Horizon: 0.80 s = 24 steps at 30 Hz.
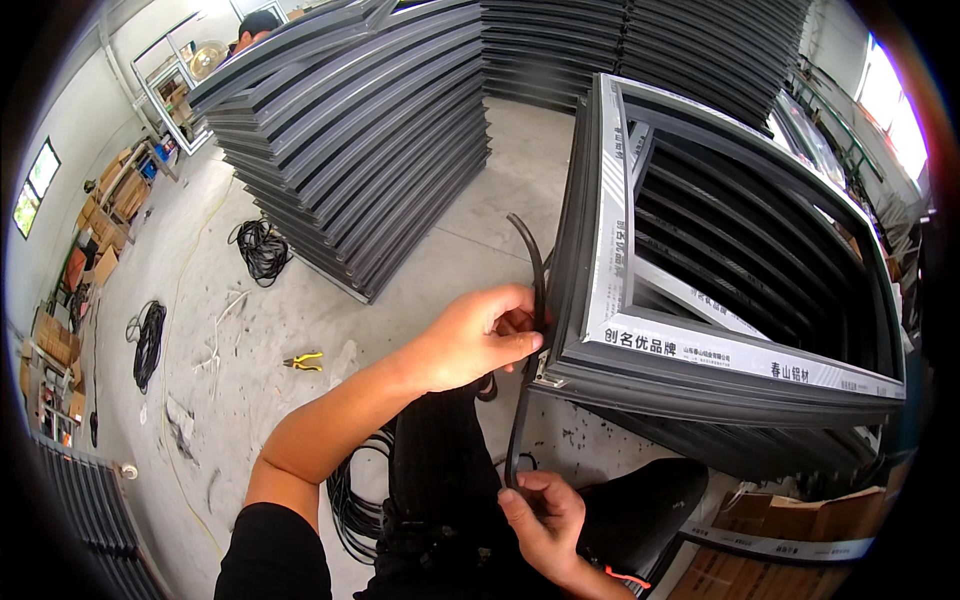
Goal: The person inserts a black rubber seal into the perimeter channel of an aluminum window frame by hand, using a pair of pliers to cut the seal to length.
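Observation:
A black rubber sealing strip [518,430] runs down along the near left corner of a dark metal window frame [572,260]. My left hand [490,338] pinches the strip between thumb and fingers right beside that corner, and its free end curls up above the hand. Lower down, my right hand [545,515] grips the same strip between thumb and fingers, below the frame's corner. White printed protective film [720,352] covers the frame's upper face. This frame lies on top of a stack of similar frames.
A tall stack of dark frames [360,150] stands ahead on the left, with more stacks [650,50] behind. Yellow-handled pliers [303,361] and black coils [260,252] lie on the floor. A cardboard box [770,550] is at lower right. Another person [258,28] shows at the far left.

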Each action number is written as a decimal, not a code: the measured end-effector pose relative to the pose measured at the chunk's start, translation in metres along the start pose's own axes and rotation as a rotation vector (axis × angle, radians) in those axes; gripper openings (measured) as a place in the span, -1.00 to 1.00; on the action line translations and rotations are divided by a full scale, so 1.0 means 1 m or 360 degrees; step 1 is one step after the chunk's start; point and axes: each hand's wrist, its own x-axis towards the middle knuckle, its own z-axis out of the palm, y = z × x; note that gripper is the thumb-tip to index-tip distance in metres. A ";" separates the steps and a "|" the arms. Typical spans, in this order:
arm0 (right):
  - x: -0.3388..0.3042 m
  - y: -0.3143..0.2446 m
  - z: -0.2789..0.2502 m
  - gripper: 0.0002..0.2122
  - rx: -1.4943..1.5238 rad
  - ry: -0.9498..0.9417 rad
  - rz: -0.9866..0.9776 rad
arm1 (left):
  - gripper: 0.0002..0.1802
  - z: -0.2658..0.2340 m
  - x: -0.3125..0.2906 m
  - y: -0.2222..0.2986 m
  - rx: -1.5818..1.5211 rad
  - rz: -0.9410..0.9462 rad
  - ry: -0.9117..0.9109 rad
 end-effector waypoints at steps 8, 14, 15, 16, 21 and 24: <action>0.000 -0.002 0.002 -0.87 0.0088 -0.0008 0.0091 | -0.63 -0.002 -0.003 0.005 -0.0027 -0.0095 -0.0069; 0.000 -0.002 0.005 -0.85 0.0080 -0.0012 0.0075 | -0.44 0.001 -0.002 0.005 -0.0245 -0.0213 -0.0114; 0.000 -0.001 0.005 -0.85 0.0081 -0.0018 0.0079 | -0.43 0.003 0.000 0.003 -0.0209 -0.0180 -0.0092; 0.000 -0.001 0.005 -0.85 0.0082 -0.0020 0.0084 | -0.42 0.003 0.000 0.002 -0.0175 -0.0182 -0.0081; 0.000 -0.004 0.005 -0.86 0.0028 0.0023 0.0059 | -0.40 0.004 0.000 -0.002 -0.0159 -0.0167 -0.0066; 0.000 -0.006 0.005 -0.86 0.0065 0.0018 0.0080 | -0.38 0.008 -0.007 -0.001 -0.0166 -0.0194 0.0046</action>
